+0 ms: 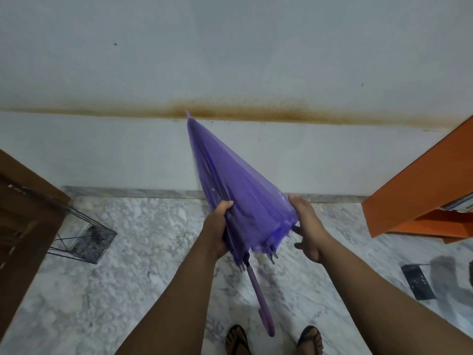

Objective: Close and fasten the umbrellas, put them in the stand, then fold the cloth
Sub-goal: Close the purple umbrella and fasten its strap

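The umbrella (238, 190) stands centre, stand (84, 237) left, shelf (419, 190) right.

Marbled floor (143, 252); stained white wall (230, 73); orange shelf (419, 185) at right edge; brown wooden door (23, 226) at left edge.

A domestic interior, likely a hallway or room corner of a home: a grey-and-white marble floor (143, 252) with a matching stone skirting (153, 192) meets a pale painted wall (230, 60) marked by a long brown stain (256, 114). A dark wooden door (23, 213) stands at left, a wire stand (84, 237) beside it, orange shelving (419, 190) at right.
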